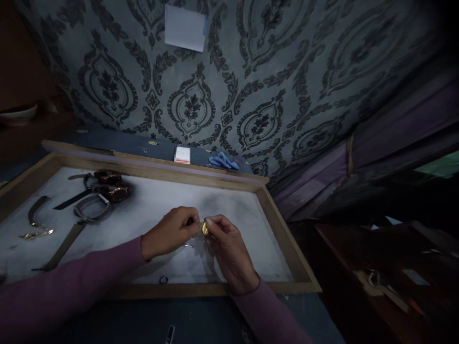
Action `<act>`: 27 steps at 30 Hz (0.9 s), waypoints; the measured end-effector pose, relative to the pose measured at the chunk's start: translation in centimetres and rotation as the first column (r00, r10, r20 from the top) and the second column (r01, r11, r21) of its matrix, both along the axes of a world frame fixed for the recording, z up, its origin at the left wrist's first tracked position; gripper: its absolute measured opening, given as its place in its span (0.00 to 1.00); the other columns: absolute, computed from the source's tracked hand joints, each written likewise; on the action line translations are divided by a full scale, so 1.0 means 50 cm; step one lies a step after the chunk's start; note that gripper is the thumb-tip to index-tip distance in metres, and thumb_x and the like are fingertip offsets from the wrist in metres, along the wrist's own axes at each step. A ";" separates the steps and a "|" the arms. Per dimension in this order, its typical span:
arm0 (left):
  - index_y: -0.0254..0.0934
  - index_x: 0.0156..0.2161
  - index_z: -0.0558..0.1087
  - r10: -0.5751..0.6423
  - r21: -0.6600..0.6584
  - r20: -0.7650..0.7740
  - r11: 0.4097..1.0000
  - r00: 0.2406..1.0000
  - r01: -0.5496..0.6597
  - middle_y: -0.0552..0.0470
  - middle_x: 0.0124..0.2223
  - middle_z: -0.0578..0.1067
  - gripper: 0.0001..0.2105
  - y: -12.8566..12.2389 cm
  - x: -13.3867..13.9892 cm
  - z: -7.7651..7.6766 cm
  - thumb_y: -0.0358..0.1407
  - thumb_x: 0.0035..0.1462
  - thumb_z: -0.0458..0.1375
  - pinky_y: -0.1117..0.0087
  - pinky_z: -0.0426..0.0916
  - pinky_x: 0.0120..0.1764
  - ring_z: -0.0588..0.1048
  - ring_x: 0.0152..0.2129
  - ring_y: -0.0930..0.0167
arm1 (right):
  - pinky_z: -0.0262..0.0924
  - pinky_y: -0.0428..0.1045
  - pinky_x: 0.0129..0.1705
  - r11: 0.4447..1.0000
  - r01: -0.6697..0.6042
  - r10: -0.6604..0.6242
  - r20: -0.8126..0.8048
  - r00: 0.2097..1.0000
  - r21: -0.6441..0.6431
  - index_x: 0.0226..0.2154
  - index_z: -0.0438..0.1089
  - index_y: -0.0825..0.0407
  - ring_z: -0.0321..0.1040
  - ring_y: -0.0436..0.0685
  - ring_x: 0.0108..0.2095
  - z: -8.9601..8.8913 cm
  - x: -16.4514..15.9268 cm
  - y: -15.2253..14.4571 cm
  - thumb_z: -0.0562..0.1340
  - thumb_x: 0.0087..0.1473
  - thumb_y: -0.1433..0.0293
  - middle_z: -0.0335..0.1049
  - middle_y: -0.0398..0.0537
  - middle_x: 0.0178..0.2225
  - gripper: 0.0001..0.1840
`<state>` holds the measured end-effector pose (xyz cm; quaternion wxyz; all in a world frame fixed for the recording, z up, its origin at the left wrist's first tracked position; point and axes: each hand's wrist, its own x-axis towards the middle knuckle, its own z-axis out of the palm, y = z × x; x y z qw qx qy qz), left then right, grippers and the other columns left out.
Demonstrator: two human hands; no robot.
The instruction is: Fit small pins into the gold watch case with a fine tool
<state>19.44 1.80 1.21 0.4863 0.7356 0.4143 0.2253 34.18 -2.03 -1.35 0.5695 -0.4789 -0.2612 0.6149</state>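
Note:
My right hand (229,243) pinches a small gold watch case (205,228) between thumb and fingers, above the white floor of a wood-framed tray (287,239). Close against the left side of the case is my left hand (175,231), its fingers closed in a pinch; what lies between its fingertips is hidden. Under the hands, a small thin metal piece (188,245) rests on the tray floor. Nearer the front rim lies a small dark ring (163,280).
Left in the tray are sunglasses (116,192), a grey strap loop (93,208), a long strap (63,248) and a gold-trimmed strap (38,210). A blue cloth (224,161) and a small white card (182,155) lie behind the rear rim. Patterned wall covering (191,107) rises beyond.

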 end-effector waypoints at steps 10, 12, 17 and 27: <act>0.36 0.25 0.66 0.029 0.106 -0.048 0.994 0.998 -0.024 0.55 0.22 0.67 0.09 -0.003 0.001 0.000 0.35 0.54 0.50 0.73 0.54 0.25 0.64 0.21 0.73 | 0.56 0.43 0.24 0.996 0.020 -0.024 0.043 0.999 0.088 0.22 0.73 0.54 0.61 0.47 0.22 -0.006 0.000 -0.002 0.75 0.35 0.66 0.70 0.40 0.20 0.13; 0.36 0.25 0.67 0.030 0.153 -0.081 0.988 0.996 -0.018 0.56 0.22 0.67 0.09 -0.004 -0.002 0.003 0.35 0.55 0.51 0.73 0.53 0.25 0.64 0.21 0.73 | 0.57 0.43 0.24 0.992 0.025 -0.034 0.077 0.996 0.124 0.22 0.73 0.53 0.62 0.48 0.23 -0.006 -0.002 -0.004 0.74 0.36 0.66 0.71 0.41 0.21 0.12; 0.35 0.25 0.69 0.047 0.305 -0.178 0.952 0.983 0.010 0.57 0.21 0.66 0.10 -0.012 -0.010 0.008 0.33 0.57 0.52 0.73 0.51 0.26 0.63 0.19 0.75 | 0.62 0.45 0.26 0.988 -0.007 -0.017 0.150 0.989 0.157 0.22 0.74 0.53 0.65 0.50 0.24 -0.006 -0.004 -0.005 0.73 0.38 0.66 0.73 0.42 0.22 0.10; 0.35 0.23 0.63 0.052 0.486 -0.244 0.871 0.968 0.076 0.57 0.21 0.66 0.09 -0.019 -0.010 0.003 0.26 0.54 0.50 0.73 0.50 0.26 0.63 0.18 0.75 | 0.66 0.46 0.29 0.987 -0.055 0.028 0.180 0.983 0.148 0.23 0.75 0.54 0.68 0.50 0.24 -0.009 -0.007 -0.008 0.73 0.40 0.65 0.74 0.43 0.22 0.10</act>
